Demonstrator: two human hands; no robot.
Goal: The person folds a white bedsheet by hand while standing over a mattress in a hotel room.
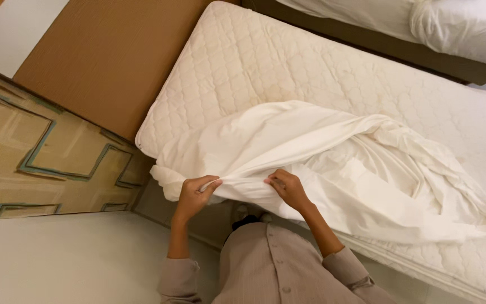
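Two hands are gripping one gathered edge of a white sheet [333, 163]: left hand [193, 193] and right hand [286, 188] both clenched on cloth. Beyond them the sheet is lying bunched on the mattress [288, 62]; uneven pulling risks dragging it off toward the floor [57, 259] below.

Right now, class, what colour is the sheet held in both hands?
White sheet, clearest in the head view.

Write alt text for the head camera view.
Both hands, left hand and right hand, grip the bunched edge of a white sheet heaped on a bare quilted mattress. A second bed stands beyond.
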